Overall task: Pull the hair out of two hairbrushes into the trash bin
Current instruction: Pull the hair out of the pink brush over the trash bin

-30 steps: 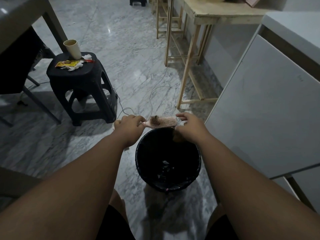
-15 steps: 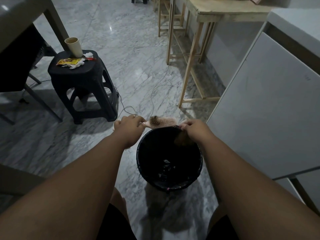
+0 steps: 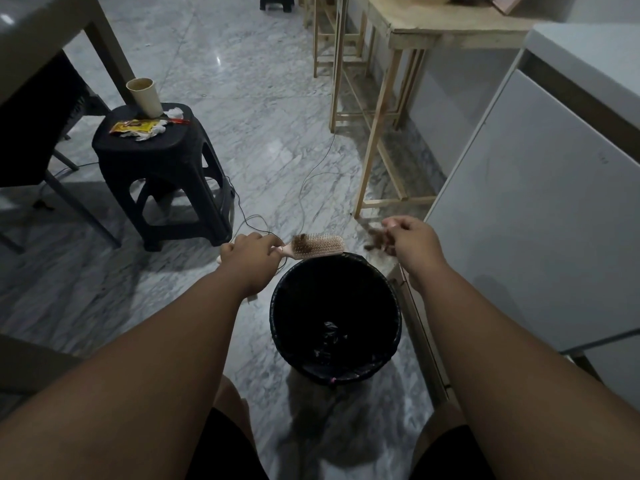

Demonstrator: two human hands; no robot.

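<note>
2 bare hands are up at the far side of the black trash bin [image 3: 275, 306], and it is all about 1 hairbrush [image 3: 317, 247] right now. The left hand [image 3: 247, 252] has its fingers curled tight round the pink handle, holding the brush level just beyond the bin's far rim, bristles facing up. It is a pale pink paddle brush with a dense bed of light bristles, and 1 dark brown tuft is tangled in at the handle end of the head. Off to the right, clear of the brush, the right hand [image 3: 412, 242] pinches a brown clump of hair [image 3: 375, 241] that dangles from the fingertips near the rim's far right edge. Inside the bin, a black liner and some dark crumpled bits at the bottom. Over on the left stands a black plastic stool [image 3: 162, 157] carrying 1 paper cup [image 3: 143, 97] and crumpled wrappers [image 3: 138, 128].
</note>
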